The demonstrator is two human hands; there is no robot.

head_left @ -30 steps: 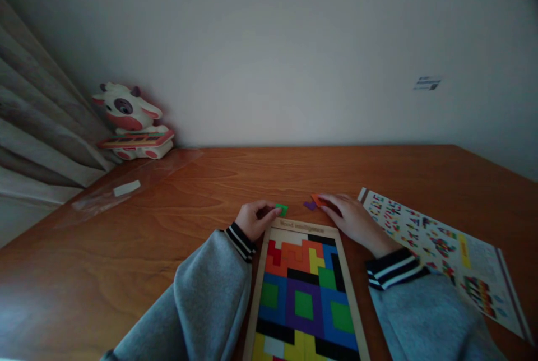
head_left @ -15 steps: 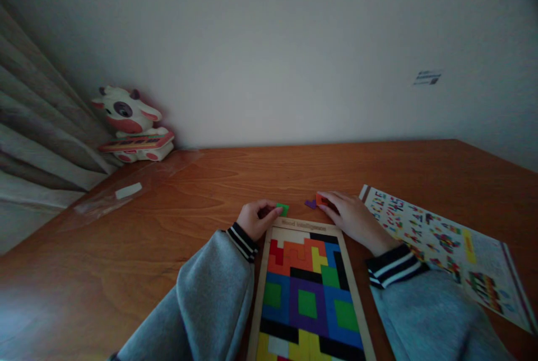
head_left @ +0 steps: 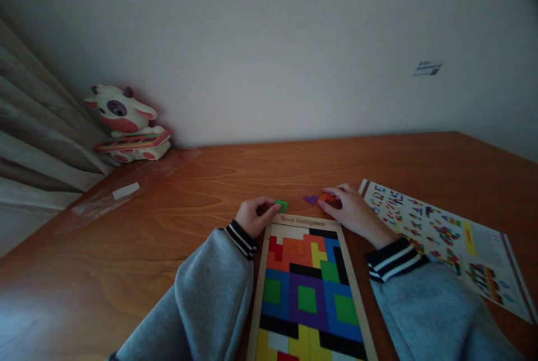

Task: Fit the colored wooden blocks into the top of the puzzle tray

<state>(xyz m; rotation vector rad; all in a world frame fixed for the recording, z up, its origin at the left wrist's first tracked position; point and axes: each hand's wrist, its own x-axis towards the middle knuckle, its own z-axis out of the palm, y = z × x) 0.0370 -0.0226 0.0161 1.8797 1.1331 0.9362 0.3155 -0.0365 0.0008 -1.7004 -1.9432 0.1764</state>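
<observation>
Handling of 3 loose pieces beyond a wooden block-puzzle tray [head_left: 301, 221]. The tray, lettered "Wood Intelligence" on its far rim, lay on the wooden table [head_left: 176, 204], its near end cut off by the view; coloured blocks filled most of the visible bed, and a pale strip, seemingly unfilled, showed at far left. The left hand [head_left: 255, 217] held a green piece [head_left: 284, 205] in a narrow thumb-and-index pinch, just past the far left corner. The right hand [head_left: 349, 209] held an orange piece [head_left: 327, 198] between slightly parted thumb and fingers, near the far right corner. A purple piece [head_left: 311, 199] lay between the 2 hands, just beside the orange piece. A printed pattern sheet [head_left: 487, 254] lay to the right. The step in hand was judged to be gripping and orienting loose pieces; the next move probably called for a firm pinch on the orange piece, clear of the purple piece.
</observation>
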